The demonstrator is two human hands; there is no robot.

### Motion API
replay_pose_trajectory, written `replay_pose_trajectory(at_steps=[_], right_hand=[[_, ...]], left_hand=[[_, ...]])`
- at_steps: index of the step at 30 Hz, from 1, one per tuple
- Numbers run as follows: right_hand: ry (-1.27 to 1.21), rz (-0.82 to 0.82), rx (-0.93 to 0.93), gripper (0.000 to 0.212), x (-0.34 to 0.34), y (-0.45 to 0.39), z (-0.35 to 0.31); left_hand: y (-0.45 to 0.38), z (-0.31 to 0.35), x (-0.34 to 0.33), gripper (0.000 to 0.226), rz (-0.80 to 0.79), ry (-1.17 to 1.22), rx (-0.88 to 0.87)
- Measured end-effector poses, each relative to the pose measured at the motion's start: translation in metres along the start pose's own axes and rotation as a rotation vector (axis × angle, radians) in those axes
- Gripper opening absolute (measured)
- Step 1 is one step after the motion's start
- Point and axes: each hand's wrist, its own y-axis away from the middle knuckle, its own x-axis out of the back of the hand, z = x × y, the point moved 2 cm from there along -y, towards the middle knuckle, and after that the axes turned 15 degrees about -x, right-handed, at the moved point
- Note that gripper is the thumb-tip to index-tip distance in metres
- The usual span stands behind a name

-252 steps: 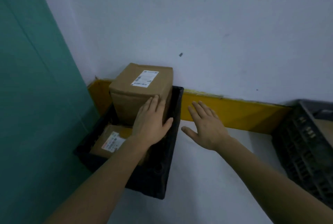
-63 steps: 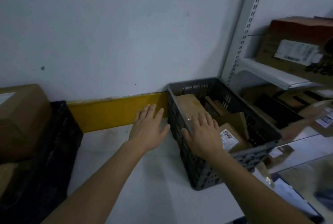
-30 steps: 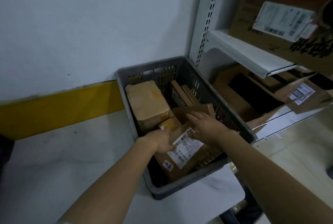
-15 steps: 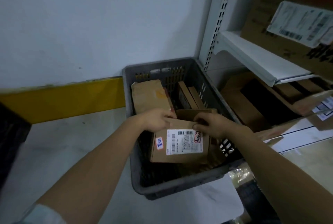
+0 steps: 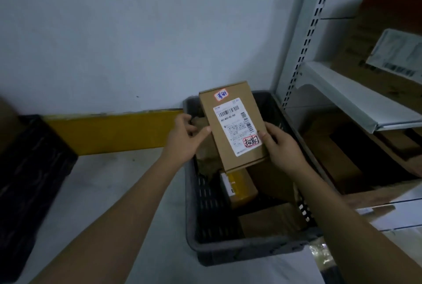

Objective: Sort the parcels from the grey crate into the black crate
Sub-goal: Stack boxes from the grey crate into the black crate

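Observation:
A flat brown parcel (image 5: pixel 230 105) with a white shipping label and two handwritten stickers is held up above the grey crate (image 5: pixel 239 251), label facing me. My right hand (image 5: pixel 279 146) grips its lower right corner, thumb on the label side. My left hand (image 5: pixel 185 139) touches its left edge with the thumb, fingers loosely curved. Several more brown parcels (image 5: pixel 269 219) lie inside the grey crate, one with yellow tape (image 5: pixel 242 189). The black crate (image 5: pixel 27 183) stands at the far left edge, partly out of view.
Both crates sit on a white table (image 5: pixel 118 197) against a white wall with a yellow strip (image 5: pixel 109 130). A white metal shelf rack (image 5: pixel 356 96) at the right holds large cardboard boxes (image 5: pixel 383 39) close to the grey crate.
The parcel has come up out of the grey crate and turned upright, from lying sideways between both hands. My view shifted left, so the black crate shows again.

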Motion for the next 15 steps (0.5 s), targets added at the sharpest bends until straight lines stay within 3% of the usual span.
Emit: replay_pose_trajectory(at_steps=[2,8,15], right_hand=[[-0.034,0.001,0.010,0.045,-0.022,0.006,-0.015],[-0.054,-0.035,0.081,0.064,-0.074,0.029,-0.056],[0.104,0.006,0.303,0.072,-0.131,0.065,-0.093]], left_hand=[[0.010,0.000,0.003,0.058,-0.003,0.056,-0.009],[0.030,0.002,0.035,0.054,0.036,0.138,-0.113],[0.047,-0.024,0.111,0.029,0.145,-0.044,-0.168]])
